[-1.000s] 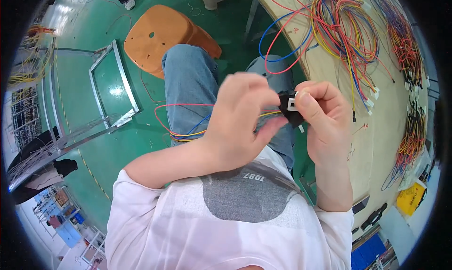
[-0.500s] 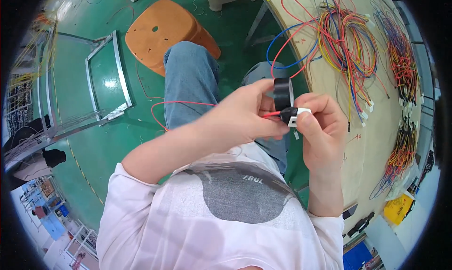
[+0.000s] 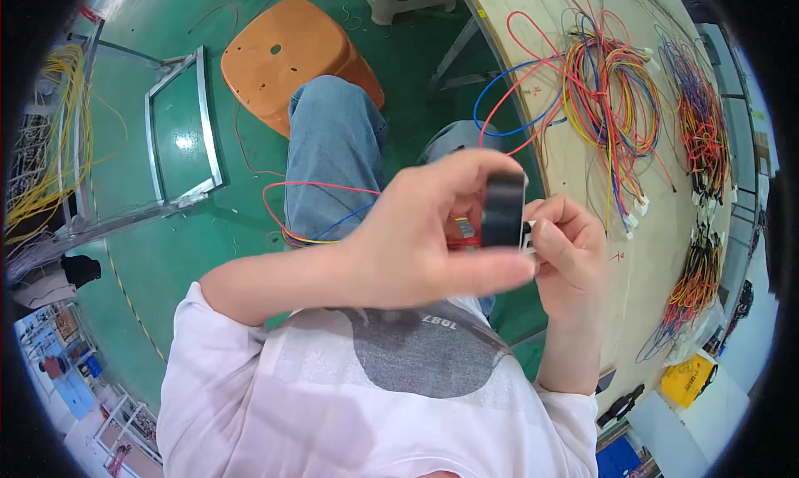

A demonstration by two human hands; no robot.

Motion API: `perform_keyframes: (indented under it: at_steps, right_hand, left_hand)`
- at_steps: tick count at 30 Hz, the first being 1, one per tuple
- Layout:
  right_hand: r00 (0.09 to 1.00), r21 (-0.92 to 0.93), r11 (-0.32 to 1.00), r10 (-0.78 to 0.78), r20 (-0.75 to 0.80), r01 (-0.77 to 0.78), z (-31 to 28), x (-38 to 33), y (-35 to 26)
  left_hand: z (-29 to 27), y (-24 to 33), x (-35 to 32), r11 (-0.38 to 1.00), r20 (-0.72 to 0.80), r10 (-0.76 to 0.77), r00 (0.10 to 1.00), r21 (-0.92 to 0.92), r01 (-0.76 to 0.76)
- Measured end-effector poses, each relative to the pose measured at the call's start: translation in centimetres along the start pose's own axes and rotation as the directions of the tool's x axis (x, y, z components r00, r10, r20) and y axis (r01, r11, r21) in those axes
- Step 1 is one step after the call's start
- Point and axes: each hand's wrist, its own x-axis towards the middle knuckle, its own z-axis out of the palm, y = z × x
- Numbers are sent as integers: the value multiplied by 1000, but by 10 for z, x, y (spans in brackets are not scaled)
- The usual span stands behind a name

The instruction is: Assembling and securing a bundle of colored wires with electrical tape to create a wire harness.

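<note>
My left hand [image 3: 416,236], slightly blurred, has its upper fingers hooked on a roll of black tape [image 3: 503,211]. Its thumb is stretched out below the roll. Close by on the right, my right hand [image 3: 573,257] pinches a small white connector [image 3: 528,239] between thumb and fingers. The connector is mostly covered by the fingers and the tape roll. Red wires [image 3: 463,242] run behind my left palm to the connector, and a loop of red, blue and yellow wires [image 3: 320,184] trails across my left thigh.
A wooden table [image 3: 574,178] on the right bears a coiled wire bundle [image 3: 612,95] and more harnesses [image 3: 703,136] along its far side. An orange stool [image 3: 287,53] stands ahead of my knees. A metal frame [image 3: 208,120] is at the left, with yellow wires [image 3: 71,136] beyond it.
The tape roll has moved down, now in front of the wrapped wire end and connector. My left hand has turned, and its thumb has come off the wires. My right hand still grips the connector.
</note>
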Motion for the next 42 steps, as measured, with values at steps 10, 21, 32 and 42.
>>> perform_keyframes:
  at_steps: [10,21,32,42]
  right_hand:
    - [970,-233,950,-172,172,210,5,-2,-19]
    - [987,-272,955,-140,-75,115,16,10,-14]
    - [950,-232,942,-279,-138,243,27,13,-1]
    - [873,-525,705,-448,191,477,14,2,7]
  left_hand:
    - [-13,-2,11,672,429,-519,739,-329,663]
    - [3,-21,6,689,1,426,905,648,-325]
    - [-20,-12,21,798,193,-456,869,-344,495]
    - [-14,6,5,721,38,-450,892,-574,388]
